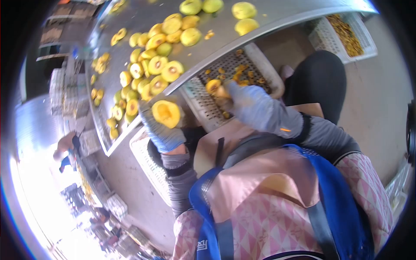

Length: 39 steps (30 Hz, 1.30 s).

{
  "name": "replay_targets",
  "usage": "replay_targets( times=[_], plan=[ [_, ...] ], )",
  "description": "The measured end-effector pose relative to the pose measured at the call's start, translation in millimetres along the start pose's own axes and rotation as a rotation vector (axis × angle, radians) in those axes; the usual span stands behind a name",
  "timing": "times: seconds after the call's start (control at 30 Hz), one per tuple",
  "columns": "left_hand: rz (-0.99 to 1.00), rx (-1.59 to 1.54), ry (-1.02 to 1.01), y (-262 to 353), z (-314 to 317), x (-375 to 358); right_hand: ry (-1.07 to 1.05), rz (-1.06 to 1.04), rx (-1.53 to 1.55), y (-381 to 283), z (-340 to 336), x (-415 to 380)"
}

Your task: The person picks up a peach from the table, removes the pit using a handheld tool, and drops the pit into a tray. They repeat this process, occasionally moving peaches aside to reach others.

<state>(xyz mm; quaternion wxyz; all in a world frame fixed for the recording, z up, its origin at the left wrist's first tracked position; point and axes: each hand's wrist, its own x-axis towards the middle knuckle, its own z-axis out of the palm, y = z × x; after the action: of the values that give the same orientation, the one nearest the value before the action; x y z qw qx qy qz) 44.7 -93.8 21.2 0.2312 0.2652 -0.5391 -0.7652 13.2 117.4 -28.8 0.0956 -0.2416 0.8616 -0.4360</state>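
Observation:
My left hand [160, 125], in a grey-blue glove, is closed around a halved yellow fruit [166, 113] with its hollow cut face up, beside the metal table's edge. My right hand [242, 102], also gloved and blurred by motion, is over a white perforated crate [203, 104]. At its fingertips is a small orange-yellow piece [213, 86]; whether the fingers grip it or something else cannot be made out. Small brownish-orange scraps [242, 74] lie in the crate. Several halved fruits [158, 65] are heaped on the table just beyond my left hand.
The metal table [216, 39] has a raised rim and carries whole yellow-green fruits [245, 11] farther back. Another white crate [368, 39] of orange scraps stands on the floor at right. A white crate [151, 167] is below my left arm. A person [66, 147] is far off at left.

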Motion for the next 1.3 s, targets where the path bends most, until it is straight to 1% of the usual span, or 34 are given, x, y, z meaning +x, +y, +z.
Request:
replay_targets(
  times=[0.03, 0.07, 0.1, 0.13, 0.17, 0.2, 0.23, 0.27, 0.3, 0.33, 0.37, 0.4, 0.43, 0.47, 0.5, 0.53, 0.57, 0.63, 0.67, 0.7, 0.77, 0.83, 0.9, 0.93, 0.97, 1.0, 1.03, 1.1, 1.13, 1.17, 1.23, 1.27, 1.3],
  plan=[
    [0.115, 0.007, 0.143, 11.9, -14.8, 6.3, -0.02, -0.032, 0.019, 2.1, 1.2, 1.4],
    [0.177, 0.241, 0.02, 38.2, -40.7, -0.6, -0.012, -0.026, -0.002, 6.2, 2.2, 2.9],
    [0.206, 0.187, 0.196, 45.9, -70.7, 8.8, -0.002, -0.016, -0.026, 8.9, 3.6, 2.6],
    [0.242, 0.473, 0.212, 65.8, -93.5, 6.9, -0.02, -0.042, -0.017, 10.9, 3.7, 2.3],
    [0.273, 0.573, 0.327, 69.3, -134.9, 20.6, -0.014, -0.045, -0.032, 12.9, 2.9, 3.6],
    [0.188, 0.732, 0.413, 78.9, -157.6, 21.5, -0.006, -0.043, -0.048, 11.4, 4.7, 5.6],
    [0.193, 0.73, 0.435, 81.6, -199.2, 30.2, -0.018, -0.061, -0.044, 7.2, 7.7, 7.6],
    [0.286, 0.847, 0.433, 76.0, -246.2, 42.9, -0.047, -0.049, -0.046, 4.1, 8.6, 6.8],
    [0.372, 0.95, 0.405, 62.2, -265.1, 52.3, -0.062, -0.018, -0.067, 5.5, 4.0, 4.1],
    [0.348, 0.874, 0.351, 62.2, -248.8, 46.9, -0.057, -0.08, -0.096, 7.7, 2.3, 3.0],
    [0.32, 0.797, 0.291, 75.8, -218.5, 40.2, -0.088, -0.067, -0.11, 6.0, -1.3, 3.1],
    [0.232, 0.664, 0.29, 78.8, -164.9, 26.3, -0.089, -0.079, -0.137, 9.8, 0.8, 2.9],
    [0.242, 0.696, 0.233, 75.8, -129.8, 17.3, -0.093, -0.097, -0.157, 13.1, 2.2, 3.6],
    [0.407, 0.852, 0.035, 62.0, -108.8, 11.3, -0.083, -0.083, -0.174, 10.9, -0.9, 4.8],
    [0.582, 1.002, -0.165, 50.3, -87.8, 5.5, -0.134, -0.075, -0.173, 6.6, -2.9, 5.7],
    [0.523, 1.021, -0.252, 40.2, -55.1, -1.5, -0.183, -0.066, -0.17, 3.0, -4.2, 6.4],
    [0.464, 1.038, -0.344, 28.3, -23.8, -8.2, -0.168, -0.051, -0.182, 0.8, -4.3, 6.4],
    [0.213, 0.757, -0.488, -0.6, 16.2, -14.2, -0.219, -0.017, -0.211, 1.8, -5.6, 6.3],
    [0.238, 0.83, -0.534, -14.4, 24.7, -10.4, -0.186, -0.049, -0.161, 5.4, -7.6, 4.6],
    [0.266, 0.904, -0.574, -27.7, 30.1, -8.2, -0.159, -0.031, -0.179, 6.0, -13.6, 3.5],
    [0.31, 0.859, -0.603, -38.0, 38.8, -10.4, -0.158, -0.008, -0.142, 4.9, -21.3, 1.3],
    [0.281, 0.903, -0.63, -42.9, 40.6, -12.8, -0.125, -0.017, -0.19, 10.6, -15.3, 0.1],
    [0.314, 0.863, -0.64, -43.3, 43.7, -8.6, -0.153, -0.045, -0.111, 13.0, -13.7, 0.5],
    [0.213, 0.851, -0.622, -43.3, 42.5, -3.2, -0.145, -0.041, -0.108, 12.7, -13.9, 0.7],
    [0.113, 0.836, -0.6, -43.8, 41.2, 3.2, -0.085, -0.064, -0.145, 12.6, -14.2, 1.0],
    [-0.025, 0.753, -0.665, -45.7, 40.4, 12.2, -0.03, -0.087, -0.179, 12.8, -13.9, 0.7],
    [-0.033, 0.765, -0.659, -43.4, 43.8, 16.1, -0.036, -0.086, -0.164, 13.6, -15.6, 0.9],
    [-0.059, 0.529, -0.49, -37.3, 54.8, 24.3, -0.041, 0.021, -0.089, 15.5, -27.6, 3.8],
    [-0.027, 0.594, -0.462, -35.0, 61.1, 32.8, -0.083, 0.09, -0.021, 12.2, -38.3, 5.6],
    [-0.026, 0.596, -0.471, -32.8, 71.9, 41.3, -0.075, 0.095, -0.02, 13.4, -41.1, 4.1],
    [0.354, 0.999, -0.653, -30.2, 100.8, 54.5, 0.253, -0.008, 0.097, 15.1, -47.4, -2.0],
    [0.356, 1.001, -0.665, -31.2, 117.9, 58.7, 0.262, -0.001, 0.098, 15.8, -50.7, -2.1],
    [0.717, 1.125, -0.853, -33.9, 137.3, 62.9, 0.275, -0.005, 0.165, 16.6, -54.8, -1.5]
  ],
)
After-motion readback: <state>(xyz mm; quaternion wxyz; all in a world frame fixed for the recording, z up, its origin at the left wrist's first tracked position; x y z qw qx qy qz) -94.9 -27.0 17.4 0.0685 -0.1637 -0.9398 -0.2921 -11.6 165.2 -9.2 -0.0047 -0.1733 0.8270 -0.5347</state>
